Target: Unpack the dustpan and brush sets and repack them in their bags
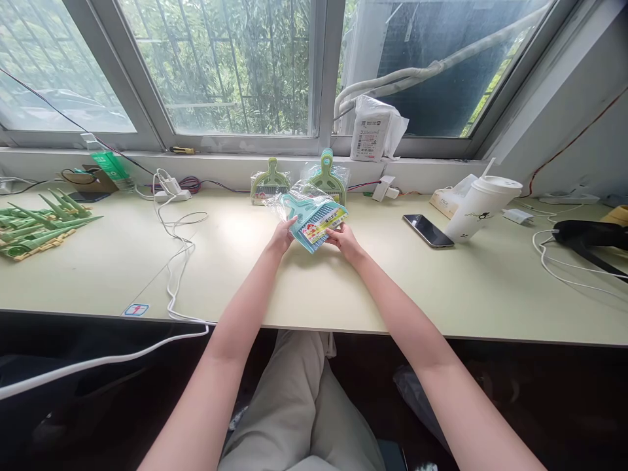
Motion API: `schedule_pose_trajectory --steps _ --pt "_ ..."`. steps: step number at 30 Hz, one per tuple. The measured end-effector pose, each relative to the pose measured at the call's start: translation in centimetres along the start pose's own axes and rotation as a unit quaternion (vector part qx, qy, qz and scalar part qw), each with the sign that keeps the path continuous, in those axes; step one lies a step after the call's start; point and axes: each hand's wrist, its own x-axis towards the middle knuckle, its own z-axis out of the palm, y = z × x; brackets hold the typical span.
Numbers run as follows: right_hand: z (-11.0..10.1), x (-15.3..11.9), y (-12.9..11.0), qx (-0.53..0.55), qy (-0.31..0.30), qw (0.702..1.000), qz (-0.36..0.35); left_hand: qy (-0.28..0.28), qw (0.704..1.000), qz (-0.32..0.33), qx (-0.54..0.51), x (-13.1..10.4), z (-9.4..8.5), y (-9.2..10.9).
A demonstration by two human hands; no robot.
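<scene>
A light-blue mini dustpan and brush set in clear plastic wrap is held tilted above the desk, its printed label facing me. My left hand grips its left edge near the handle end. On its lower right side, the fingers of my right hand pinch the edge by the label. Behind it, a green wrapped dustpan set leans against the window ledge. Another green wrapped dustpan set leans to its right, partly hidden by the held one.
A phone and white lidded cup stand to the right, beside a tissue pack. White cables cross the desk on the left. Green pointed plastic pieces lie far left. A wrapped box sits on the ledge.
</scene>
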Motion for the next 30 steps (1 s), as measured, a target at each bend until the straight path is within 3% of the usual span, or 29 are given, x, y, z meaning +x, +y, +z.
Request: schedule_pose_trajectory --steps 8,16,30 --pt "-0.3 0.3 0.2 0.018 -0.002 1.000 -0.015 -0.010 0.999 -0.047 0.011 -0.6 1.2 -0.2" --pt "-0.4 0.2 -0.4 0.036 0.039 0.998 -0.027 -0.092 0.990 -0.072 0.075 -1.0 1.7 -0.3" --pt "-0.5 0.0 -0.6 0.030 -0.017 0.999 0.001 -0.087 0.990 -0.053 0.098 -1.3 1.2 0.9"
